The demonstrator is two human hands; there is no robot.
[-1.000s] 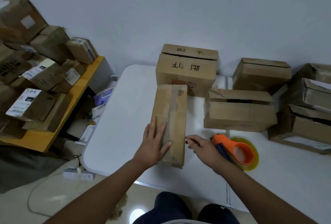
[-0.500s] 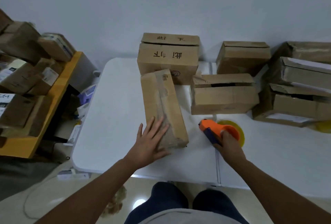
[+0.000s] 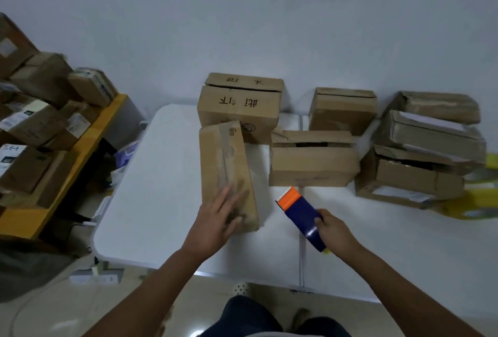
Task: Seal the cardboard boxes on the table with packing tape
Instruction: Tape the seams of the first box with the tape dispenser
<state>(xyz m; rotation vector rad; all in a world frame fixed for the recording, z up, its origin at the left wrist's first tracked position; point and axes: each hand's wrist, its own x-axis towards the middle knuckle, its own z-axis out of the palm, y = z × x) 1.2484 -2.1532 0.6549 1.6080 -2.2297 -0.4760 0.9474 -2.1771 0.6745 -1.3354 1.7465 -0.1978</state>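
My right hand [image 3: 334, 231], at lower centre-right, is clamped round the tape dispenser [image 3: 301, 214], lifted off the surface [image 3: 151, 201]. Just left of it, my left hand [image 3: 215, 222] lies flat, fingers apart, on the near end of the long box [image 3: 226, 169], which already shows tape along its seam. Farther back, at centre and right of the frame, the gaping box [image 3: 312, 160] and others look unsealed, so most of the job is probably left.

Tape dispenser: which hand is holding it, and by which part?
The right hand grips the tape dispenser by its blue near end; the orange end points away.
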